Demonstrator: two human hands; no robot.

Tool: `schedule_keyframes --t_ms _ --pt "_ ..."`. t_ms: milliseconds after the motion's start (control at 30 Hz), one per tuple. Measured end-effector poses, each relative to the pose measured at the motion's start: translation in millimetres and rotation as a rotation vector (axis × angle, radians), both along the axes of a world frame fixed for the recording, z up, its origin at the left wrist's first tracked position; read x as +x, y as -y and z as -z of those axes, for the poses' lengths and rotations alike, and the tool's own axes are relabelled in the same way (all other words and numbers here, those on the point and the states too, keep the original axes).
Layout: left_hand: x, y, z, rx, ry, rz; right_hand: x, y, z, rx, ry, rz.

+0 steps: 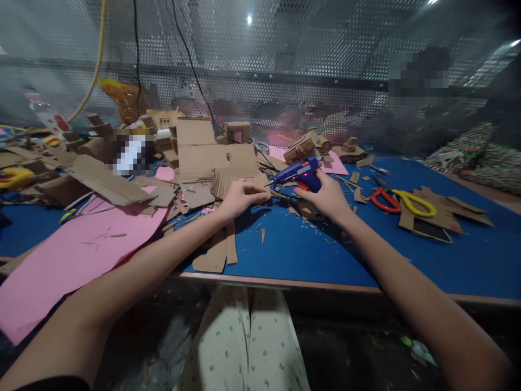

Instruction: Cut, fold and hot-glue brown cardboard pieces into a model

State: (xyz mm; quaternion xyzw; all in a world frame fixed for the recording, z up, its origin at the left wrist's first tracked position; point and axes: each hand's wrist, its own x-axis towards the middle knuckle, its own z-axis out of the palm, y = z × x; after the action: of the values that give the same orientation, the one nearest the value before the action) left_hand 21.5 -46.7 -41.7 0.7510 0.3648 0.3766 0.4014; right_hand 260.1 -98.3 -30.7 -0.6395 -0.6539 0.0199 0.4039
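A blue hot glue gun [299, 171] is gripped in my right hand [326, 196], its nozzle pointing left and a small red light glowing near the handle. The tip is beside a small cardboard piece [262, 187], which my left hand [240, 200] holds between thumb and fingers. Just behind my left wrist lies a piece of corrugated cardboard [223, 182] with its ridges exposed. A larger folded cardboard sheet [211, 160] rises behind it. Cardboard strips [220, 247] lie under my left forearm.
Pink paper [101, 233] covers the table's left side, near a cardboard heap [106, 179]. Scissors with red and yellow handles [413, 203] rest at the right on flat cardboard [435, 214]. Scraps litter the blue tabletop [293, 260]. Behind stands a perforated metal screen [260, 70]; cables hang before it.
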Motion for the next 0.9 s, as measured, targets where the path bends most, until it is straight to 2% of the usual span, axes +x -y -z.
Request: schedule_keyframes --t_ms 67,167,333,667,767,900 --pt "0.7 2.2 -2.0 -0.119 0.065 0.003 -2.2 1.4 -0.3 0.0 -0.003 -0.017" --pt "1.3 4.7 -4.3 -0.185 0.108 -0.028 -4.0 2.6 -1.0 0.003 -0.007 -0.032" --pt "1.5 1.9 -1.9 -0.189 0.148 -0.032 -4.1 2.5 -0.8 0.011 0.004 -0.031" --pt "0.1 -1.5 0.4 -0.151 0.1 -0.009 -2.4 2.7 -2.4 0.013 0.014 -0.008" --pt "-1.0 -2.2 0.7 -0.04 -0.014 0.017 -0.4 2.6 -4.5 0.035 0.01 -0.002" --pt "-2.6 0.2 1.7 0.335 -0.262 -0.05 4.9 1.8 -6.4 0.05 0.009 0.012"
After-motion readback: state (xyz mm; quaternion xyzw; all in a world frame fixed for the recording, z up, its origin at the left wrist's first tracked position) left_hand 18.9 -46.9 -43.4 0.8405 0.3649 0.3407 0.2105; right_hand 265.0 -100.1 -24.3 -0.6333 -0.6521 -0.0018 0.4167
